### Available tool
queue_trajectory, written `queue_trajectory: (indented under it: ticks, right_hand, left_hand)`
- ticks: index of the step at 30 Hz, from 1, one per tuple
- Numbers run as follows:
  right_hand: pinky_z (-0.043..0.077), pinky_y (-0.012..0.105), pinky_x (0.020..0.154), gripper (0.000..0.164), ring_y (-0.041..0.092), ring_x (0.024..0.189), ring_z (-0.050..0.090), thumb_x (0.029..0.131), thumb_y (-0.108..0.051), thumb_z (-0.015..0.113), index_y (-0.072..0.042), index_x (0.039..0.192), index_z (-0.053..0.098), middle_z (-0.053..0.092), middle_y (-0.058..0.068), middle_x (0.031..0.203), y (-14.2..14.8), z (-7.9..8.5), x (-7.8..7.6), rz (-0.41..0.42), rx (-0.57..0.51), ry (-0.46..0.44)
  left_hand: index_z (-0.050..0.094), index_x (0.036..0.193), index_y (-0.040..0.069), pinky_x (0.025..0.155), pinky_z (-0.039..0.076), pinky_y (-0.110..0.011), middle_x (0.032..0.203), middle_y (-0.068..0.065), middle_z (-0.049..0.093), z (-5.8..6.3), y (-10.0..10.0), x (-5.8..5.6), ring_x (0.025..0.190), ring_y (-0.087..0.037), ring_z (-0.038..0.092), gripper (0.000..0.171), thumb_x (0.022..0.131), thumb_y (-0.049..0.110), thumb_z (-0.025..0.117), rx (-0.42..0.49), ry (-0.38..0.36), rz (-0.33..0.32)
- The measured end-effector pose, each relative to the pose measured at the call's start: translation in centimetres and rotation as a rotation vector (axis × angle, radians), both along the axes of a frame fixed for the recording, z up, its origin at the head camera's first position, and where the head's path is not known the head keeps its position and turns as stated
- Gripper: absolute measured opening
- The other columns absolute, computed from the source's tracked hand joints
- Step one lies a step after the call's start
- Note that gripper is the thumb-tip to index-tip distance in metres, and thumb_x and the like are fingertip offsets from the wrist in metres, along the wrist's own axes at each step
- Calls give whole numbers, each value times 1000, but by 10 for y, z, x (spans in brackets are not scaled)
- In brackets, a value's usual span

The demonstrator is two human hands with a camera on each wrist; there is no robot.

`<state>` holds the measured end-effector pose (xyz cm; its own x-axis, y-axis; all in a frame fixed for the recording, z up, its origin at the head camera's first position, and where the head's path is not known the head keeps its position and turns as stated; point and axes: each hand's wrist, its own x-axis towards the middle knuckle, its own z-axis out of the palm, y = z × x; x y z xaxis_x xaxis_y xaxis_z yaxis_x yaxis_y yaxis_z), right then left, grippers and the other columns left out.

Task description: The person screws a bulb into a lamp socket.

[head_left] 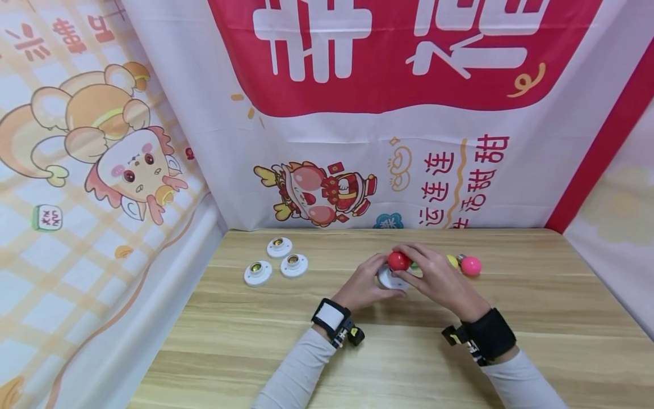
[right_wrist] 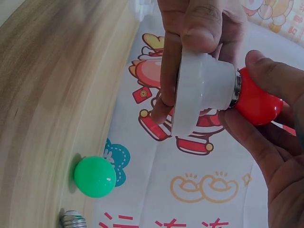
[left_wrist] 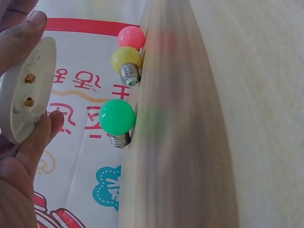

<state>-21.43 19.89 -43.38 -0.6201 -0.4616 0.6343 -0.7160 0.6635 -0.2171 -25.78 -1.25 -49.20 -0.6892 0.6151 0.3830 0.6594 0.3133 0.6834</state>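
Observation:
My left hand (head_left: 364,282) grips a round white lamp holder (right_wrist: 219,83) by its base. In the left wrist view the underside of the base faces the camera, with two brass screws (left_wrist: 29,102) showing. My right hand (head_left: 436,275) pinches a red light bulb (right_wrist: 259,102) between thumb and fingers. The bulb's metal end sits in the mouth of the lamp holder, and a thin strip of metal shows between them. Both hands are over the table, and in the right wrist view the lamp holder is tilted on its side.
On the wooden table (head_left: 245,341), three more white lamp holders (head_left: 258,274) stand at the back left. Beyond my right hand lie a green bulb (left_wrist: 117,117), a yellow bulb (left_wrist: 126,58) and a pink bulb (head_left: 471,266). A printed cloth (head_left: 317,136) hangs behind the table's far edge.

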Motion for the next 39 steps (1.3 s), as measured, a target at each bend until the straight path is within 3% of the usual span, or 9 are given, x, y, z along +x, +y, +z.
queue_trajectory:
  ticks: [8, 15, 19, 24, 30, 39]
  right_hand:
    - [66, 46, 88, 60, 36, 110, 76, 79, -14, 95, 1, 131, 69, 72, 21, 128, 0, 0, 1, 8, -8, -1]
    - [66, 46, 90, 58, 36, 113, 75, 79, -9, 94, 0, 131, 69, 73, 20, 128, 2, 0, 0, 34, -30, -14]
    - [65, 47, 92, 58, 36, 115, 74, 79, -6, 93, 0, 132, 69, 72, 20, 130, 4, -1, 0, 39, -33, -16]
    - [65, 48, 92, 57, 37, 116, 74, 80, -6, 93, 0, 131, 69, 71, 20, 132, 7, -4, 0, 42, -40, -18]
    - [66, 48, 91, 56, 35, 115, 73, 81, -8, 92, -2, 132, 70, 68, 18, 132, 9, -6, 0, 21, -57, -34]
    - [67, 46, 86, 54, 28, 109, 72, 80, -9, 93, -2, 130, 73, 69, 14, 125, 17, -12, -5, -14, -59, -31]
  left_hand:
    - [48, 156, 17, 116, 50, -25, 149, -3, 60, -3, 1, 0, 137, -13, 61, 84, 85, 28, 91, -1, 35, -6]
    - [46, 157, 16, 118, 49, -26, 149, -2, 58, -4, -3, -1, 138, -13, 59, 84, 87, 28, 90, -15, 86, -51]
    - [44, 158, 14, 120, 48, -30, 154, -4, 54, -4, -5, 0, 142, -16, 55, 81, 89, 22, 87, -61, 73, -65]
    - [46, 158, 12, 123, 46, -34, 158, -6, 52, -3, -5, 1, 145, -19, 51, 80, 89, 18, 86, -95, 27, -34]
    - [49, 154, 12, 119, 49, -30, 152, -5, 56, -5, -1, -3, 140, -17, 56, 76, 89, 23, 88, -80, 44, -6]
    - [56, 150, 13, 119, 48, -29, 154, -3, 55, -12, 0, -9, 140, -18, 57, 69, 89, 19, 87, -74, 20, -29]
